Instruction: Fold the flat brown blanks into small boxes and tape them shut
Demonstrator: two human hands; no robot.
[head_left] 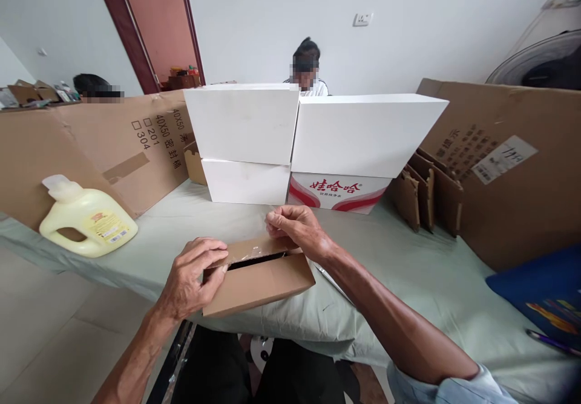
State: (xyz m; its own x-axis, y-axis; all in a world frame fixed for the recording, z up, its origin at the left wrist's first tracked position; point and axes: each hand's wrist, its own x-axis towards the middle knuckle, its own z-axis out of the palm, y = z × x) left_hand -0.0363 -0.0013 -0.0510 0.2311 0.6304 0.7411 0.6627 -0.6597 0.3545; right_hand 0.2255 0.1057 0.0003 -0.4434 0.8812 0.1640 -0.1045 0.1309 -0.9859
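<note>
A small brown cardboard box [258, 286] lies near the table's front edge, with a dark gap showing along its partly raised top flap [242, 250]. My left hand [193, 277] grips the box's left end, fingers over the flap and thumb against the near side. Above the far right corner, my right hand [297, 225] has thumb and fingers pinched on a thin, see-through strip that looks like clear tape [267, 212]. Shiny bits of film glint on the flap. Partly under my right forearm lies a slim silvery tool [333, 282], its kind unclear.
Stacked white boxes [247, 126] and a red-and-white carton [340, 192] stand behind the work. A yellow jug [91, 222] lies left. Large cardboard panels [512, 180] flank the table, with folded cardboard [424, 192] and a blue bag [540, 295] at right. Two people sit beyond.
</note>
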